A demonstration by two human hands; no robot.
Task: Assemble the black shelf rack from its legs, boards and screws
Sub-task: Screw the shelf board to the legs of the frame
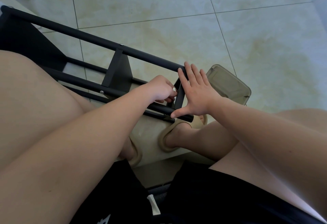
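1. Two boards are seen already set between the black legs of the rack: a middle board and an end board at the near end.
2. The rack is laid on its side over the tiled floor. It runs from the upper left down to the person's feet, and its upper leg and lower leg lie roughly parallel.
3. One screw is seated in the upper leg above the middle board, and a second screw in the lower leg, so that board is judged to be fastened.
4. The right hand is spread flat with straight fingers and nothing is gripped. Its fingertips are pressed at the end of the upper leg and its thumb at the lower leg, so the end board is braced between them.
5. The left hand is curled against the inner edge of the end board. Whether a screw or other small part is pinched there cannot be told, since the fingertips are hidden.
6. The step in hand is judged to be the fixing of the end board. No screw head is visible at that joint, so it is taken as not yet secured.
7. A dark panel at the far end may be a further board, but it is cut off by the frame.
8. A tan plastic stool lies just beyond the right hand.
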